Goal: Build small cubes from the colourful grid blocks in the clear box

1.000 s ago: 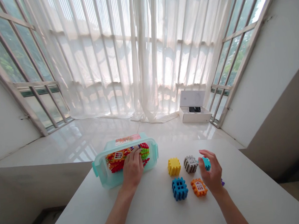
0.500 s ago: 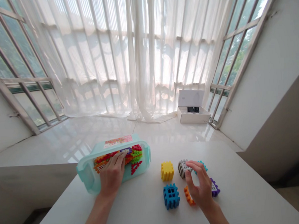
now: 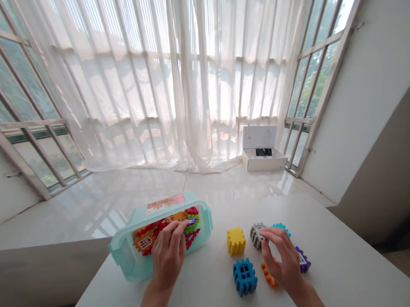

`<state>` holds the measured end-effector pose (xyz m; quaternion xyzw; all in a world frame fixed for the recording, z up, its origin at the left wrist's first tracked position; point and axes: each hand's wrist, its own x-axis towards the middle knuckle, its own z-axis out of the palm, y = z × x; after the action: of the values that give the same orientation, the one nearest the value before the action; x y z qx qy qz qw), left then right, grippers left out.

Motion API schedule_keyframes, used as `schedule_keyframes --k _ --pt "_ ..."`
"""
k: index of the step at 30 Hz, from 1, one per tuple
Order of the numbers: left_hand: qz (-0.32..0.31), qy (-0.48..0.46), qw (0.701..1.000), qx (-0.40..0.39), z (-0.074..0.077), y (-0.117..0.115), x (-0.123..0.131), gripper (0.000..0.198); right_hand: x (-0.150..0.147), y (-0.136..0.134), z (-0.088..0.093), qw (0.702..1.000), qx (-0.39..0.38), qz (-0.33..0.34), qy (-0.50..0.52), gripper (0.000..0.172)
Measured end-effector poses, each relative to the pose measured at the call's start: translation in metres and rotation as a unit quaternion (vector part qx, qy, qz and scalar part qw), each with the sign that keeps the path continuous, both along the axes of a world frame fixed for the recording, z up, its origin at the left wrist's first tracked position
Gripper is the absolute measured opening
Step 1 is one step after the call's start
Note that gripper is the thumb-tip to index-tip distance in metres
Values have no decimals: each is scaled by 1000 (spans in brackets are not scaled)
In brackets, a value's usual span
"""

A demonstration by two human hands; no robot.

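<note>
"Where are the hands?"

"The left hand (image 3: 169, 257) reaches into the teal plastic box (image 3: 119, 256), fingers on the colored blocks (image 3: 144, 243). Gripping one? I can't tell. The right hand (image 3: 283, 267) is half open, fingertips at the gray block (image 3: 256, 236)."

"And the edges?"

"The box sits right at the left edge of the table (image 3: 337, 275). The yellow block (image 3: 236, 241) stands between it and the gray block, and the purple block (image 3: 303, 259) is well apart from the right edge"

Six interlocking plastic waffle-block cubes, one each: yellow cube (image 3: 236, 241), grey cube (image 3: 256, 236), teal cube (image 3: 281, 226), purple cube (image 3: 303, 259), orange cube (image 3: 268, 274), blue cube (image 3: 245, 277). One translucent teal plastic storage box (image 3: 123, 255). One white cardboard box (image 3: 264, 161). Two bare hands: left hand (image 3: 169, 262), right hand (image 3: 283, 267).
</note>
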<state>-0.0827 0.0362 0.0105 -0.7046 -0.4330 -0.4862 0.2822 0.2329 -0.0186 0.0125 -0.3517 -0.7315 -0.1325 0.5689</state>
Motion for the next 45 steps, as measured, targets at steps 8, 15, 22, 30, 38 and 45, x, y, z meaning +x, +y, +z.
schedule_keyframes --k 8,15,22,30,38,45 --pt "-162 -68 979 -104 -14 0 21 25 7 4 -8 999 -9 -24 -34 32" --pt "-179 -95 971 -126 -13 -2 29 23 8 3 -4 999 -2 -36 -22 33" --pt "-126 -130 977 -117 -13 -4 40 19 7 1 -3 999 -12 -29 13 35" --pt "-145 -173 955 -194 -21 -5 39 25 -4 -1 12 998 4 -18 55 33" --pt "-196 -227 929 -219 -9 -8 45 9 -1 -2 8 998 16 -18 59 36" --pt "-203 -295 895 -265 -9 -13 54 19 3 0 -12 999 -24 -7 40 34"
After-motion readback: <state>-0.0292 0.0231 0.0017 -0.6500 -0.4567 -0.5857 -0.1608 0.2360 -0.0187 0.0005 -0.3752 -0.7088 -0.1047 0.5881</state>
